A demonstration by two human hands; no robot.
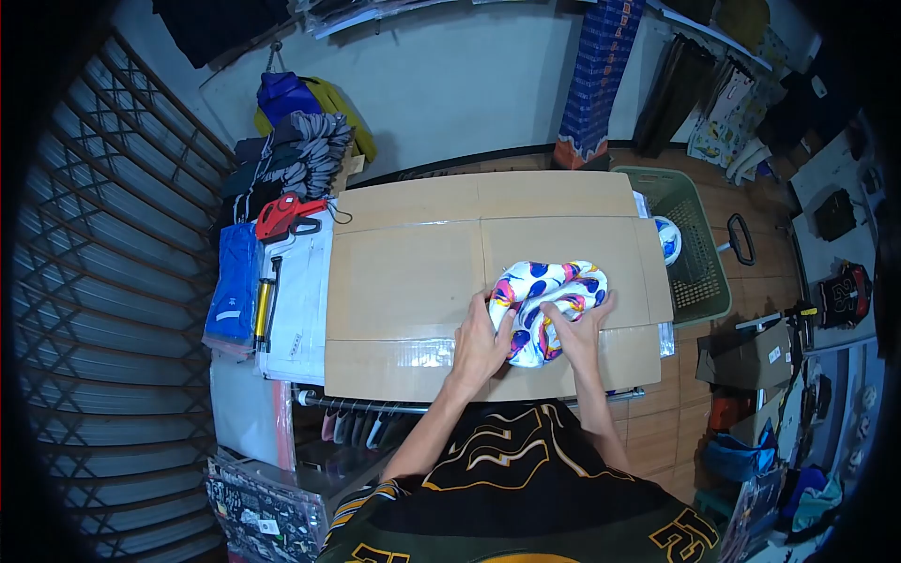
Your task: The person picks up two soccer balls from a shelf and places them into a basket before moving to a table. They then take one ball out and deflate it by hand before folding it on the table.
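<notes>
A crumpled white garment [547,298] with blue, pink and orange print lies on a flat cardboard sheet [404,272] that covers the table. My left hand [481,341] grips the garment's near left edge. My right hand [579,331] presses and holds its near right part, fingers spread over the cloth. Both hands are close together at the sheet's front right.
Left of the cardboard lie folded clothes in plastic [297,300], a blue packet [232,286], a red tool [282,216] and a yellow-black pump [264,308]. A green basket [699,272] stands to the right. Hangers on a rail [366,405] sit below the front edge.
</notes>
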